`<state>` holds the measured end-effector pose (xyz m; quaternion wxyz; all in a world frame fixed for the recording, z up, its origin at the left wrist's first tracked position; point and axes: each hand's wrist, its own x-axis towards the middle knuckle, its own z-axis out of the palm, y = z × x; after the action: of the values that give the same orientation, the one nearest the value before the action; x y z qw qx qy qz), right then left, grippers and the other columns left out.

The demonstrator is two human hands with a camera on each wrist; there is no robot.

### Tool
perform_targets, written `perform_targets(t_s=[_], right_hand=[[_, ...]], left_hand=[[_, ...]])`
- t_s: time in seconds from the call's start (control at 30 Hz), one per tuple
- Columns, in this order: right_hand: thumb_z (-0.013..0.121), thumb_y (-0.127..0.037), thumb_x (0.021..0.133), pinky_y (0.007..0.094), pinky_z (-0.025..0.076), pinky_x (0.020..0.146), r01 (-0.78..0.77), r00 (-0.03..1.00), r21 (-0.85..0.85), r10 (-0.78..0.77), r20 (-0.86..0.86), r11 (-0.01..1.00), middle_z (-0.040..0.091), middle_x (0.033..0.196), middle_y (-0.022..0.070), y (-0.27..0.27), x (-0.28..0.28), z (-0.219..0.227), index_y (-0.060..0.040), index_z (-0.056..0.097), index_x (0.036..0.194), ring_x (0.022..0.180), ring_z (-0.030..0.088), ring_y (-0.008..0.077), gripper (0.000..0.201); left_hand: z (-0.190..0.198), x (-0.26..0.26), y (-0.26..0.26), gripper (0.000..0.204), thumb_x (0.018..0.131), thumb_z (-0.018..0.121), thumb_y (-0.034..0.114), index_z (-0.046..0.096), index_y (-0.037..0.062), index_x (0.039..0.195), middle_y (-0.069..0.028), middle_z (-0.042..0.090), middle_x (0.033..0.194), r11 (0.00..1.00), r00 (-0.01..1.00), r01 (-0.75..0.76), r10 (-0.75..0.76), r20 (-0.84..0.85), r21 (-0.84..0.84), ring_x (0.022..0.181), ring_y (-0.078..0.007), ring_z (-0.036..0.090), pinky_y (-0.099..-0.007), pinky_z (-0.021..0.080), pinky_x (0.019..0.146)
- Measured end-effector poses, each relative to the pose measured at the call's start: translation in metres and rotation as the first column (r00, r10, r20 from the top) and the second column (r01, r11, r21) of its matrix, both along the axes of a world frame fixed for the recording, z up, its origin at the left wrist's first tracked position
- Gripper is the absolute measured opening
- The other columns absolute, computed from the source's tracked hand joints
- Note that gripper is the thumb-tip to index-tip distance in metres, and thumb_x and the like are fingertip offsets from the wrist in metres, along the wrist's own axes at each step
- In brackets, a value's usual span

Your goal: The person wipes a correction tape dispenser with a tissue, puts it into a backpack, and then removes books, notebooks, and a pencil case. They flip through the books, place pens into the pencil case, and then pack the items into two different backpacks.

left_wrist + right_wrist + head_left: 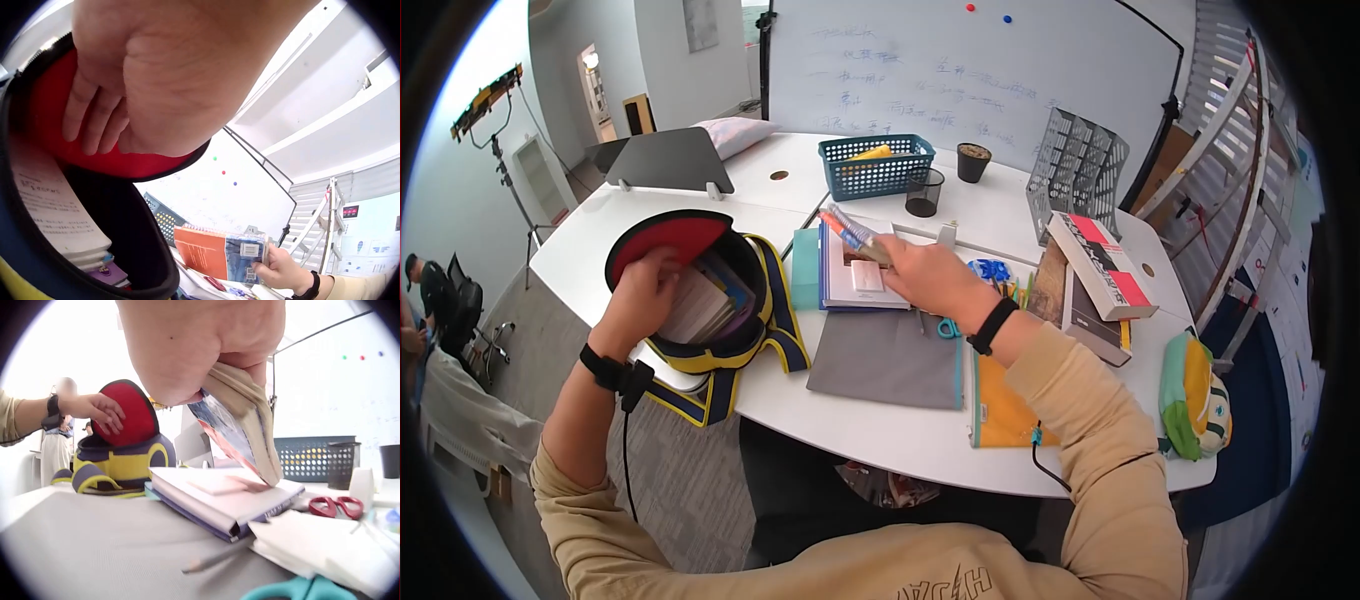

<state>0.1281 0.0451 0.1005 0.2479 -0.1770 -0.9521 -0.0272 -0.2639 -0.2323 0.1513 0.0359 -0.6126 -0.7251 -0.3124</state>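
A navy backpack [772,290] with yellow trim stands on the left with its lid up. My left hand [643,298] rests its extended fingers against the lid's red lining [47,103]. Inside the bag stand several books [53,206], their page edges showing. My right hand [937,275] grips a spiral-bound book [209,253] with an orange and blue cover, thumb on one face. That book is tilted above a white-covered book [219,487] lying on the table, on which a small pale pink-and-white item [866,276] lies.
A grey fabric pouch [885,360] and a yellow pouch [1003,405] lie at the front. Teal scissors [948,328] and red scissors [336,507] are near the books. Behind stand a blue basket [877,168], a mesh cup [924,193] and a grey file rack [1078,170].
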Motion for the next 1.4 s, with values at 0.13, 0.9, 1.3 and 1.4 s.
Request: perform_targets(t_s=[0.13,0.9,1.3,1.4], right_hand=[[0.081,-0.016,0.099,0.0512,0.067,0.076,-0.087,0.996,0.033,0.088,-0.022,0.996,0.082,0.111,0.0227,-0.036,-0.002,0.045,-0.0055,0.058,0.15,0.087,0.081,0.0429,0.057],[0.079,-0.009,0.089,0.0406,0.065,0.068,-0.568,0.79,0.378,0.613,0.005,0.731,0.075,0.099,0.0075,-0.102,-0.209,0.048,-0.01,0.063,0.118,0.087,0.081,0.0273,0.033],[0.073,-0.012,0.097,0.0437,0.068,0.095,-0.481,0.867,0.296,0.499,0.017,0.825,0.078,0.133,0.008,-0.123,-0.3,-0.047,-0.0201,0.075,0.14,0.127,0.077,0.0327,0.044],[0.072,-0.01,0.098,0.0472,0.063,0.112,-0.395,0.919,0.138,0.388,0.072,0.908,0.076,0.143,0.0088,-0.123,-0.318,-0.053,-0.0216,0.082,0.135,0.134,0.074,0.0347,0.04]], left_hand=[[-0.004,-0.003,-0.002,0.035,0.103,0.064,-0.003,0.072,-0.0075,0.137,-0.0291,0.083,0.122,0.997,0.999,-0.044,0.045,-0.017,0.06,0.119,-0.0468,0.08,-0.0481,0.062,0.105],[0.018,-0.026,-0.029,0.016,0.1,0.083,0.002,0.073,-0.0003,0.113,-0.0127,0.073,0.1,0.806,0.965,-0.04,0.185,-0.187,0.59,0.082,-0.0248,0.069,-0.0365,0.056,0.075],[0.0,-0.006,-0.037,0.02,0.094,0.081,-0.01,0.072,-0.0006,0.109,-0.0137,0.07,0.098,0.801,0.967,0.095,0.068,-0.247,0.591,0.085,-0.0289,0.07,-0.0368,0.058,0.079],[-0.008,-0.002,-0.036,0.018,0.093,0.08,-0.01,0.07,-0.0007,0.106,-0.0159,0.067,0.097,0.796,0.968,0.082,0.08,-0.239,0.6,0.089,-0.0363,0.069,-0.0424,0.057,0.08]])
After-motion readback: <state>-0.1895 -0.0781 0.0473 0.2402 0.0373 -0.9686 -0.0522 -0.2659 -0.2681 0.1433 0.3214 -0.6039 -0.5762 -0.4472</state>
